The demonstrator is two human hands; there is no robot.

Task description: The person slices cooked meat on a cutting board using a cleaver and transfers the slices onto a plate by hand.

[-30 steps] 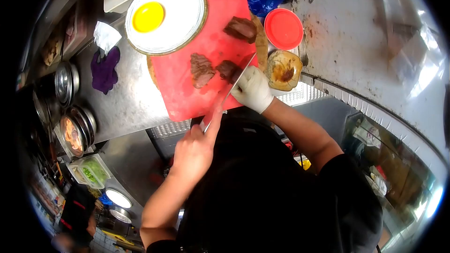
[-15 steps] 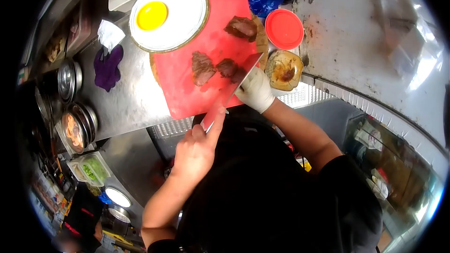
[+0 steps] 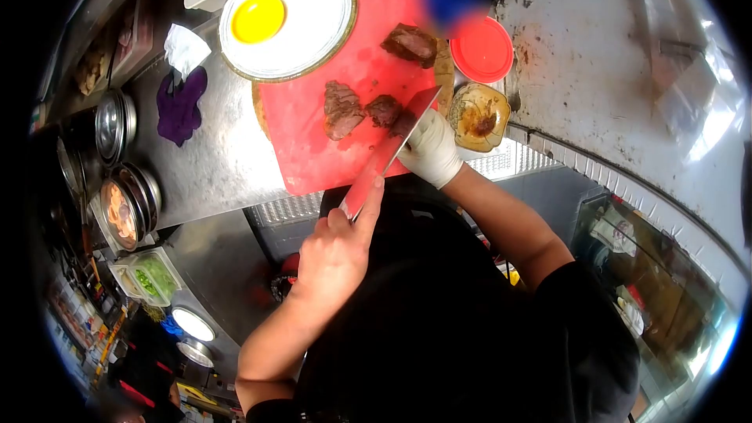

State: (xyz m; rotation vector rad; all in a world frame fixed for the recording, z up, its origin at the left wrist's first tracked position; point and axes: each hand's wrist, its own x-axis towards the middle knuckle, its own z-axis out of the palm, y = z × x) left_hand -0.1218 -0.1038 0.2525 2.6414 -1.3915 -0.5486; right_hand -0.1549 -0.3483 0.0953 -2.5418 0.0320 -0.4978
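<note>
Knife of broad steel [image 3: 382, 158], clasped by the bare left hand [image 3: 335, 254], extends over the flat red board [image 3: 301, 160] beside brown meat pieces [image 3: 384, 110]; I cannot tell what the white-gloved right hand [image 3: 432, 149] grasps (my feed hides fingertips).

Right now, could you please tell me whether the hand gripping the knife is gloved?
No, the left hand gripping the knife is bare, while the right hand wears a white glove.
</note>
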